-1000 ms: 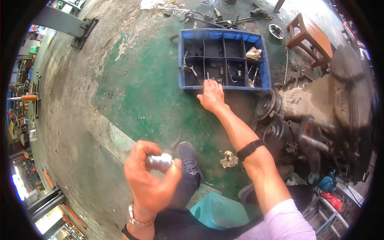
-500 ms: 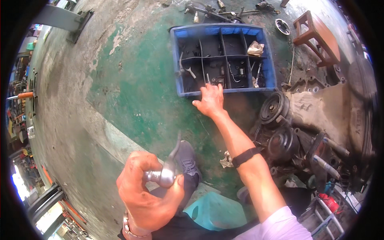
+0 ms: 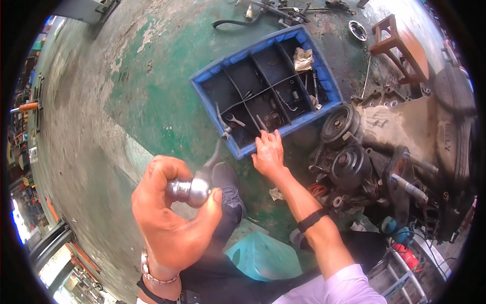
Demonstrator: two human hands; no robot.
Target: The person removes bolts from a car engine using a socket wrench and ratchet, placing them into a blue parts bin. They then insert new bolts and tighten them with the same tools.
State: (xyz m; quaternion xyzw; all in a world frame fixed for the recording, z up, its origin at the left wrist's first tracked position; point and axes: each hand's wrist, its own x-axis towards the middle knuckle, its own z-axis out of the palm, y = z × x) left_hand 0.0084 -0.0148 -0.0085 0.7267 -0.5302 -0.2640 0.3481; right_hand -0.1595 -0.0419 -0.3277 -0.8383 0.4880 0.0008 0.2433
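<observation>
My left hand (image 3: 174,215) is closed around a silver socket wrench (image 3: 201,186) in the lower middle. Its rounded head and socket end sit between my thumb and fingers, and the handle points up and away. With fingers hooked over the near rim of a blue divided crate (image 3: 309,116), my right hand (image 3: 269,152) grips the edge. The crate lies tilted to my view. Inside, by its near left corner, is an open-end wrench (image 3: 234,120). Sockets, small tools and a crumpled wrapper (image 3: 303,59) lie in other compartments.
At the right, a greasy engine (image 3: 405,131) with black pulleys stands close to my right arm. A brown wooden stool (image 3: 405,48) is behind it. A teal plastic stool (image 3: 263,256) sits between my legs. Metal parts (image 3: 283,12) lie on the floor beyond the crate.
The crate has turned counterclockwise, its near left corner coming closer to me. My right hand has stayed on its rim and come slightly nearer. My left hand has shifted left and up with the wrench.
</observation>
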